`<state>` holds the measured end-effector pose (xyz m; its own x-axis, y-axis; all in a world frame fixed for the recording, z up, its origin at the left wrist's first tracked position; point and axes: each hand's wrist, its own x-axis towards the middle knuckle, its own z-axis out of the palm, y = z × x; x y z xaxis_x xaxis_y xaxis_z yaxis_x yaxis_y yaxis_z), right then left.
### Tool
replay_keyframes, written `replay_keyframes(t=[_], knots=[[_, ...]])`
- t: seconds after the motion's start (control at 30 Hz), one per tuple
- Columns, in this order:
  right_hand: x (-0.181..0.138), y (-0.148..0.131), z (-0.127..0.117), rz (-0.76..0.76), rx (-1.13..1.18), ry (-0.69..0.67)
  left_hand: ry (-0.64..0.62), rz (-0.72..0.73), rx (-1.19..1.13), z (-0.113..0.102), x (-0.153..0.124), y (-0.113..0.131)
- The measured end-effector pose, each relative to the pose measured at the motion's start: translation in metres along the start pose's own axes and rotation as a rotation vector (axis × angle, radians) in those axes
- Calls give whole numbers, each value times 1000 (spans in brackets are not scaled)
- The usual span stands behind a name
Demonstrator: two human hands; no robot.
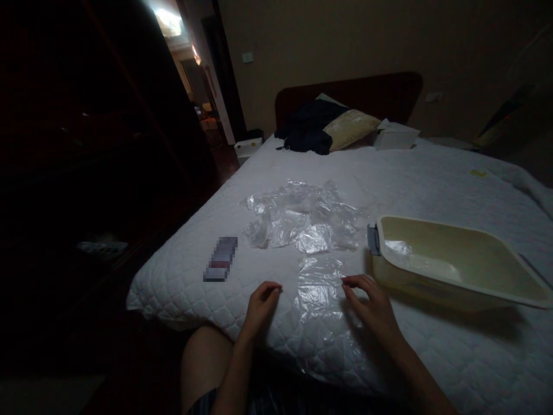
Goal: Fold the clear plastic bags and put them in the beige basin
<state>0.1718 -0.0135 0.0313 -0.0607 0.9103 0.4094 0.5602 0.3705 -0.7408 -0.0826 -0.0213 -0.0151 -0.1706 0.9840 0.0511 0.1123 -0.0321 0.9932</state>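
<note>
White bed [181, 288]: its quilted cover lay beneath everything listed below.
Blurred oblong [221, 258]: rested near the bed's left edge, too pixelated to identify.
Left hand [265, 297]: hovered left of the flat bag, fingers curled, thumb near forefinger; whether it gripped any film I could not tell.
Clear plastic heap [302, 222]: lay crumpled just beyond the flat bag.
Flat bag [320, 294]: lay spread between both hands.
Right hand [367, 300]: thumb and forefinger met the bag's right edge; pinched or loose, I could not tell.
Cream tub [432, 297]: stood open, right of that hand.
</note>
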Motion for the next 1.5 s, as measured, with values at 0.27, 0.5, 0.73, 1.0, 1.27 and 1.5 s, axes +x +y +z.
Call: replay_keyframes(t=[0.27,0.5,0.73,1.0,1.27,1.5], knots=[[-49,-64,83,-500,-443,-522,69,-73,-180,-5,2,-3],[-60,-48,121,-566,-629,-463,74,-75,-196,-4,0,-8],[-51,-62,90,-314,-285,-479,45,-71,-213,-6,0,-9],[-30,-50,59,238,211,-158,31,-7,-118,-2,-2,-10],[-33,-30,48,535,409,-8,-95,403,283,19,-11,-3],[-43,-23,42,632,555,27,-247,490,365,32,-13,4]])
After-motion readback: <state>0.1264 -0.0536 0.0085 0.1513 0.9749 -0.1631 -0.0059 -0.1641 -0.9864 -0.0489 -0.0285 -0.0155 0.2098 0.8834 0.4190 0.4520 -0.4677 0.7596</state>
